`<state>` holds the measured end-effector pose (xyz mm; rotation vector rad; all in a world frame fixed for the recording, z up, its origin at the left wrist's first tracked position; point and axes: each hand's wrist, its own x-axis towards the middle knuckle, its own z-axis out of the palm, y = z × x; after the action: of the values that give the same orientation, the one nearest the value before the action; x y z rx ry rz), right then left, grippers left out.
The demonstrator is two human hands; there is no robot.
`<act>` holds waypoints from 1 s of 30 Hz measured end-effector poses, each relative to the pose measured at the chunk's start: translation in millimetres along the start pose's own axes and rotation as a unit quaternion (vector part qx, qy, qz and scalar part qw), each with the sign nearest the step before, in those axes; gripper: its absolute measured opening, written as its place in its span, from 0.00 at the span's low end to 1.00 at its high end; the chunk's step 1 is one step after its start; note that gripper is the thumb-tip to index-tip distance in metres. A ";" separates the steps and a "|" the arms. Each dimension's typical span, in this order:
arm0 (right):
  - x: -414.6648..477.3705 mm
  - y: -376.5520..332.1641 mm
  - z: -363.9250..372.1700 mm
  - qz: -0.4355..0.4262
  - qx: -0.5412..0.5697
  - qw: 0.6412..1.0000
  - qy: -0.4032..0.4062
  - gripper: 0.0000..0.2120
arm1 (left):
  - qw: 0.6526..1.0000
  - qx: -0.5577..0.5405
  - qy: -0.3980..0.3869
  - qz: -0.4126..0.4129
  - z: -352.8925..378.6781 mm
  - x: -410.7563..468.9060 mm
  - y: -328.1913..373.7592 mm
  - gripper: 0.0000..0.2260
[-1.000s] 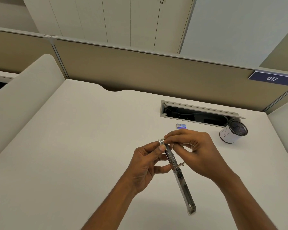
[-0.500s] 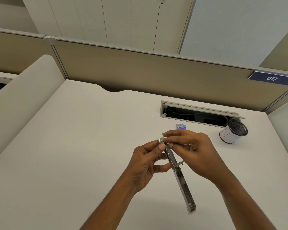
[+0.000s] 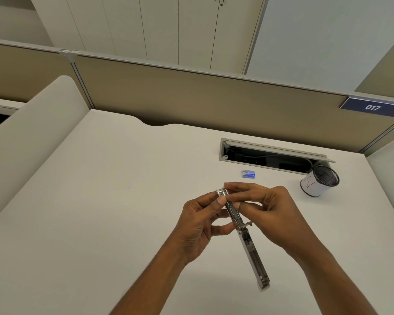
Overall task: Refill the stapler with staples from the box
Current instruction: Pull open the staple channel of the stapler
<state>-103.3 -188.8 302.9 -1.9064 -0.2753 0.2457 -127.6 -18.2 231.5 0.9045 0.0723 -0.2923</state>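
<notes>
Above the white desk [image 3: 114, 201], both hands hold the opened stapler [image 3: 250, 253] in the air – its staple box [image 3: 248, 174] lies shut farther back.

The stapler is swung out nearly straight, its far metal end up between the hands and its other arm hanging down toward the camera. The left hand [image 3: 198, 225] pinches the far end, thumb on one side and curled fingers behind. The right hand [image 3: 271, 210] reaches over it with fingertips pinched on that same metal end – whether staples sit between them cannot be told. The small blue box rests on the desk just behind the hands, near the open cable tray [image 3: 268, 155], with a mesh pen cup [image 3: 317, 185] to its right.
</notes>
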 end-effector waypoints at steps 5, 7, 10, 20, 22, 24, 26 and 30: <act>-1.4 -2.1 -2.8 0.006 0.002 1.000 -0.002 0.13 | 1.000 0.004 -0.005 -0.003 0.5 -0.6 0.1 0.20; -0.2 -4.1 -3.7 -0.013 -0.003 1.000 0.006 0.12 | 1.000 0.002 -0.007 -0.004 1.7 -0.6 0.3 0.20; 3.4 -5.0 -3.1 -0.037 -0.031 0.998 0.026 0.11 | 1.000 -0.001 -0.008 -0.005 3.7 0.1 0.4 0.20; 6.7 -1.0 -3.6 -0.043 -0.083 0.996 0.006 0.11 | 1.000 0.001 -0.005 -0.004 1.5 -1.7 -2.0 0.18; 5.7 -0.6 -4.8 -0.043 -0.086 0.995 -0.001 0.11 | 1.000 0.002 -0.006 -0.004 1.5 -2.5 -3.3 0.17; 4.3 -0.1 -6.0 -0.053 -0.096 0.994 -0.007 0.11 | 1.000 0.000 -0.005 -0.006 1.8 -3.1 -4.1 0.17; 2.9 0.8 -6.6 -0.061 -0.103 0.993 -0.011 0.11 | 1.000 -0.002 -0.004 -0.007 2.3 -3.4 -4.2 0.17; 0.4 1.5 -8.5 -0.075 -0.109 0.991 -0.009 0.12 | 1.000 -0.002 -0.005 -0.007 3.2 -3.5 -4.4 0.18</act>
<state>-100.2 -196.7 304.3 -2.0881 -0.4719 0.1362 -132.4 -22.5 230.7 0.8994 0.0703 -0.3105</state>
